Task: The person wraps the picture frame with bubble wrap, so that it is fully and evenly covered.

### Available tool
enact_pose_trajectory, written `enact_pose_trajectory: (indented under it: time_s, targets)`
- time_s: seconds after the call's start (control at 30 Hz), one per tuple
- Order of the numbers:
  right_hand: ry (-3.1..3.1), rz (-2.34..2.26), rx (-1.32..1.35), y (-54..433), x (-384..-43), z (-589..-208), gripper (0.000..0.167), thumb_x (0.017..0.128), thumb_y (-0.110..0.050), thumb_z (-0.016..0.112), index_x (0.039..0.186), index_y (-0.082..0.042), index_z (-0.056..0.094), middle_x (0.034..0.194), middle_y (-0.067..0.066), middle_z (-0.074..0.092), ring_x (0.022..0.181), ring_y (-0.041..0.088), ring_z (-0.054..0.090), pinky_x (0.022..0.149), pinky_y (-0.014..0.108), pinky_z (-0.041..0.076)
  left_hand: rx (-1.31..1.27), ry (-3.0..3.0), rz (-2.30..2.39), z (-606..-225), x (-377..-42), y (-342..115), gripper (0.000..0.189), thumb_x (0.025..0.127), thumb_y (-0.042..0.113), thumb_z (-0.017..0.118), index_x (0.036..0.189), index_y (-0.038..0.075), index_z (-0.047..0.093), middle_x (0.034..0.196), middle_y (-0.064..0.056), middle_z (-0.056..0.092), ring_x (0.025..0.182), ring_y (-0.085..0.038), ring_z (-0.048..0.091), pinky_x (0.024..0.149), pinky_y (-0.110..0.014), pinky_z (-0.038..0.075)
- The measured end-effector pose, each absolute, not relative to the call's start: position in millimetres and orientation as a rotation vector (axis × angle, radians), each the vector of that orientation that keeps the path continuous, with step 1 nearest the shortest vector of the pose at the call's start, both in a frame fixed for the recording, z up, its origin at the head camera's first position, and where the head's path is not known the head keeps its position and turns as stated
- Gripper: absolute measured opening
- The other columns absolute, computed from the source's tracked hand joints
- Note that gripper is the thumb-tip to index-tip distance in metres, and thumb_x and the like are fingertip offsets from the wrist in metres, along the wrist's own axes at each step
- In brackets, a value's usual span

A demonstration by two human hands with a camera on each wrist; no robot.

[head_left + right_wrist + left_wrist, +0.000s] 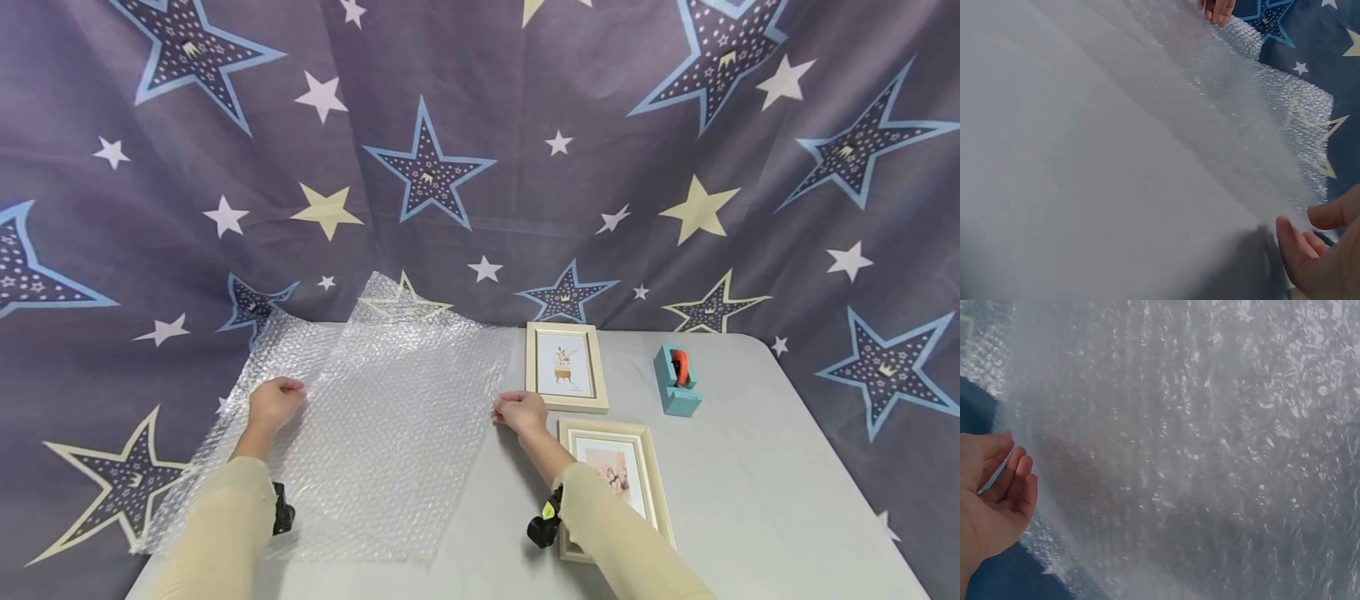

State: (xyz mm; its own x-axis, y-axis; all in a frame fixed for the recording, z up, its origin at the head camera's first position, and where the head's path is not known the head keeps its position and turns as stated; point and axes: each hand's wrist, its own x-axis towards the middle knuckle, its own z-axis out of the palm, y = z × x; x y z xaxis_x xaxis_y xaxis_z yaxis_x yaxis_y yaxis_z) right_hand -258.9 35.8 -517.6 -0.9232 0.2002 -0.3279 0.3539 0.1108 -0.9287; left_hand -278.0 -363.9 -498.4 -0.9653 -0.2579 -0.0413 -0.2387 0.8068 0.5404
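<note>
A large sheet of clear bubble wrap [397,417] lies over the left and middle of the table, its far part raised against the curtain. An upper layer overlaps another on the left. My left hand [276,404] pinches the upper layer's left edge, thumb and fingertips close together in the left wrist view. At the right edge, my right hand [521,412] holds the sheet between thumb and fingers. The sheet's edge runs to that hand's fingertips [1291,237] in the right wrist view. How firmly either hand grips is hard to tell.
Beside my right hand stands a light picture frame [531,367] with a plant print. A second frame [656,467] with a pink flower print lies nearer, partly under my right forearm. A teal tape dispenser [678,402] with orange tape sits right. A star-patterned curtain [480,83] hangs behind the table [750,467].
</note>
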Motion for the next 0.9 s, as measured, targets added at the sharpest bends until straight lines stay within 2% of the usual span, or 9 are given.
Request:
enact_pose_trajectory:
  time_s: [0.1,0.2,0.4,0.6,0.7,0.77,0.9]
  targets:
    - [2.282,-1.875,0.539,43,-255,-507,0.022,0.085,-0.004,0.067,0.105,0.005,0.068,0.092,0.018,0.073,0.072,0.017,0.073,0.071,0.029,0.062,0.337,-2.914,-0.876,-489,-276,-357,0.028,0.090,0.014,0.056,0.107,-0.005,0.066,0.103,-0.026,0.068,0.094,-0.040,0.064,0.073,-0.038,0.053]
    - [2.306,-1.845,0.511,54,-252,-497,0.024,0.086,-0.007,0.067,0.107,0.003,0.068,0.093,0.017,0.073,0.078,0.022,0.073,0.075,0.033,0.062,0.276,-2.862,-0.914,-480,-273,-340,0.028,0.091,0.013,0.056,0.110,-0.006,0.065,0.104,-0.026,0.069,0.096,-0.040,0.065,0.077,-0.041,0.054]
    - [2.322,-1.924,0.440,89,-244,-479,0.030,0.087,-0.005,0.066,0.113,0.008,0.065,0.100,0.022,0.072,0.072,0.016,0.072,0.079,0.037,0.062,0.082,-2.762,-1.057,-474,-266,-289,0.027,0.090,0.007,0.058,0.112,-0.007,0.064,0.105,-0.027,0.069,0.098,-0.041,0.065,0.089,-0.047,0.053]
    - [2.407,-1.830,0.454,143,-231,-472,0.035,0.090,-0.011,0.065,0.120,0.007,0.062,0.108,0.023,0.070,0.076,0.015,0.071,0.080,0.034,0.061,-0.111,-2.747,-1.213,-486,-259,-221,0.024,0.088,0.004,0.061,0.109,-0.006,0.066,0.102,-0.024,0.070,0.096,-0.037,0.066,0.087,-0.045,0.056]
    - [2.466,-1.756,0.469,170,-222,-475,0.037,0.091,-0.014,0.063,0.122,0.007,0.061,0.099,0.016,0.072,0.077,0.012,0.070,0.081,0.034,0.061,-0.213,-2.756,-1.259,-492,-253,-188,0.022,0.087,0.004,0.063,0.106,-0.005,0.067,0.098,-0.021,0.071,0.093,-0.034,0.067,0.084,-0.043,0.057]
    - [2.503,-1.720,0.491,187,-215,-479,0.038,0.091,-0.015,0.063,0.122,0.007,0.060,0.096,0.011,0.073,0.076,0.008,0.068,0.079,0.030,0.061,-0.289,-2.770,-1.302,-495,-249,-167,0.021,0.087,0.003,0.063,0.106,-0.003,0.067,0.098,-0.019,0.071,0.092,-0.032,0.067,0.082,-0.041,0.058]
    - [2.553,-1.668,0.553,217,-200,-486,0.041,0.092,-0.019,0.063,0.124,0.006,0.059,0.081,-0.005,0.071,0.071,0.001,0.064,0.070,0.020,0.058,-0.431,-2.806,-1.355,-500,-240,-128,0.020,0.086,0.004,0.064,0.105,0.000,0.068,0.099,-0.015,0.072,0.091,-0.027,0.068,0.080,-0.036,0.059]
